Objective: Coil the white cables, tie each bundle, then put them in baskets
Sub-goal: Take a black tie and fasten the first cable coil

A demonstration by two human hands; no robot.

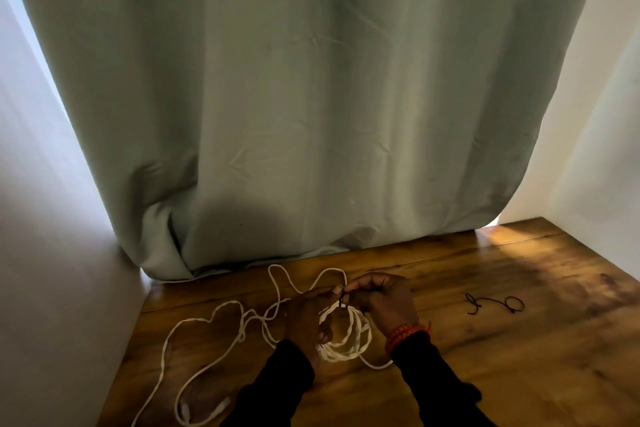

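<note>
Black sleeves enter from the bottom edge, and both hands meet over a white coil (346, 340) lying on the wooden counter (485, 340). Fingers (356, 286) of the right hand (384, 302) pinch a small dark tie (343, 303) at the top of the coil; the left hand (306, 319) curls around the coil's left side, its fingertips meeting the right hand's at the tie. Judging by this, one bundle is wound and is being tied, not yet finished. Outward to the left, a long loose white cable (207, 322) sprawls across the counter, uncoiled, its plug ends near the bottom edge. To the right, well apart, spare dark ties (495, 303) lie waiting. No basket is in view, so coiling, tying and stowing remain. Behind hangs a pale curtain (311, 97).
</note>
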